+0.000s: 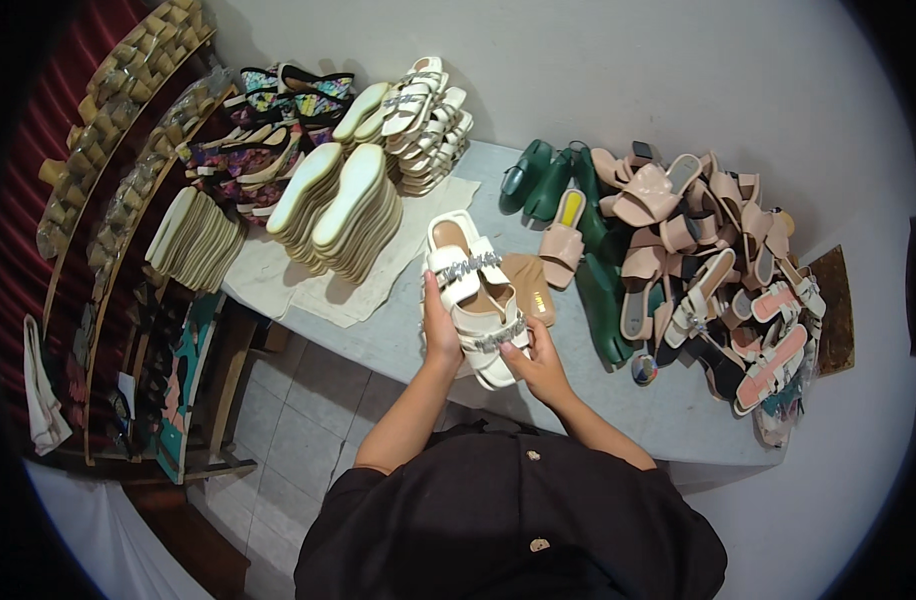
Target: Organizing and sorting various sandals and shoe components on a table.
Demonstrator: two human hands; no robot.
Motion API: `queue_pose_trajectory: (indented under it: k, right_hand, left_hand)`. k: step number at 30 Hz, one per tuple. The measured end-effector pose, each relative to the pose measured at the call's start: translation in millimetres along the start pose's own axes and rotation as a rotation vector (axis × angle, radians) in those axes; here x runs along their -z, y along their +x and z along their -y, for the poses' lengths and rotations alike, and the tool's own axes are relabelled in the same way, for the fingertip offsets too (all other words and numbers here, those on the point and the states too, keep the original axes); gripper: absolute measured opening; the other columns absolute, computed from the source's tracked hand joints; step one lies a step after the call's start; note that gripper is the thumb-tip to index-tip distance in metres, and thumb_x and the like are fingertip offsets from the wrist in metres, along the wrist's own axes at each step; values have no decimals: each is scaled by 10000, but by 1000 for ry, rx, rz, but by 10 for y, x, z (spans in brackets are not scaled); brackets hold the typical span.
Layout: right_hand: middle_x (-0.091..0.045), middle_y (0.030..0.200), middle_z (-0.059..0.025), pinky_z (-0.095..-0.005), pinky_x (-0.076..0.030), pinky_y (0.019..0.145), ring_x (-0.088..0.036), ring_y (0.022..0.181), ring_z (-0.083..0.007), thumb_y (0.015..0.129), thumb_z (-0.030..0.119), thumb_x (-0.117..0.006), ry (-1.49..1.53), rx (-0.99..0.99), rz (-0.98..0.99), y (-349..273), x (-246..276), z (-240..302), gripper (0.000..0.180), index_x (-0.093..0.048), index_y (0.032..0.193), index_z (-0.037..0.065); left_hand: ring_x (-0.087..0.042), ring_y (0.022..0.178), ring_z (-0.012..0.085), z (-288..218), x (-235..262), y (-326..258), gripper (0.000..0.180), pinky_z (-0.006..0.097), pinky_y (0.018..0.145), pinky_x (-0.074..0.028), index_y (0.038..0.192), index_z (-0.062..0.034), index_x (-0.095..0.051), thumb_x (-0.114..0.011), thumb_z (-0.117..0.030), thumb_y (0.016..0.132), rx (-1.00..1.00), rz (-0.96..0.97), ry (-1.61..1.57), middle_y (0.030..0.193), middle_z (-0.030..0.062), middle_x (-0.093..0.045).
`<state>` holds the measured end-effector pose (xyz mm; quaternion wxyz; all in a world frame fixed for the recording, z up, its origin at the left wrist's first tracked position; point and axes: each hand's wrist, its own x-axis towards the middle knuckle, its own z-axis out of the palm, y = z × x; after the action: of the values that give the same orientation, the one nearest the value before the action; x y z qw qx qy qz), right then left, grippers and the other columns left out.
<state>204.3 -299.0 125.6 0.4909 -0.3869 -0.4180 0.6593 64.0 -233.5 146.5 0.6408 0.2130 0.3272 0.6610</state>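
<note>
In front of my body I hold white sandals (pixel 460 292) with bands of silvery jewels across their straps. They look like two, overlapping, though their edges are hard to separate. My left hand (pixel 441 328) grips their left side, the thumb up along the edge. At the lower right, my right hand (pixel 538 362) closes on them with its thumb by the lower jewelled band. Partly hidden behind them is a tan insole (pixel 526 278) with gold print. Just right of that lies a beige slide sandal (pixel 562 246) with a yellow patch inside.
Stacks of cream soles (pixel 356 215) and white jewelled sandals (pixel 428 125) stand at the table's back left. Flowered wedge shoes (pixel 263 165) are beside them. Green shoe lasts (pixel 603 305) and heaped beige sandals (pixel 658 190) occupy the right. A rack (pixel 128 180) of bagged shoe forms rises at left.
</note>
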Motion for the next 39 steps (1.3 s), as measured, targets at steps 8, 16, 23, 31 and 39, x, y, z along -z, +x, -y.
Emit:
queue_pose_trajectory:
  k: [8, 16, 23, 31, 39]
  right_hand:
    - [-583, 984, -100, -306, -408, 843, -546, 900, -166, 799, 177, -630, -486, 200, -373, 492, -436, -813, 512, -352, 1192, 3]
    - [-504, 1133, -164, -442, -251, 856, -448, 1052, -308, 678, 292, -643, -771, -116, -489, 431, -521, -1162, 623, -394, 1212, 88]
    - [-314, 1258, -208, -391, -286, 979, -361, 1146, -326, 733, 284, -626, -598, 14, -532, 425, -360, -984, 767, -246, 1354, 44]
    - [-267, 1343, -194, -330, -292, 998, -344, 1220, -261, 818, 432, -527, -86, -210, -398, 804, -263, -1419, 751, -228, 1370, 21]
    - [-436, 1261, -100, -317, -304, 978, -406, 1161, -210, 857, 349, -443, 124, -118, -377, 870, -395, -1250, 572, -309, 1331, 57]
  left_hand:
    - [-265, 1242, 289, -80, 997, 716, 559, 506, 991, -107, 1282, -146, -434, -407, -509, 858, -5, -89, 1134, 1303, 153, -361]
    - [-225, 1295, 291, 157, 1448, 534, 731, 355, 1048, -186, 1404, -44, -96, -391, -478, 895, 186, 102, 570, 1390, 182, -230]
    - [-190, 1307, 248, 43, 1554, 312, 823, 337, 1053, -160, 1406, -42, 23, -492, -400, 873, 371, 151, 345, 1414, 156, -177]
    - [-388, 1190, 225, 416, 1833, 389, 702, 366, 981, -332, 1338, -68, -221, -504, -485, 850, 445, 92, 164, 1300, 112, -382]
    - [-425, 1127, 201, 587, 1579, 522, 553, 317, 943, -342, 1278, -26, -323, -558, -276, 845, 261, 13, 105, 1221, 116, -432]
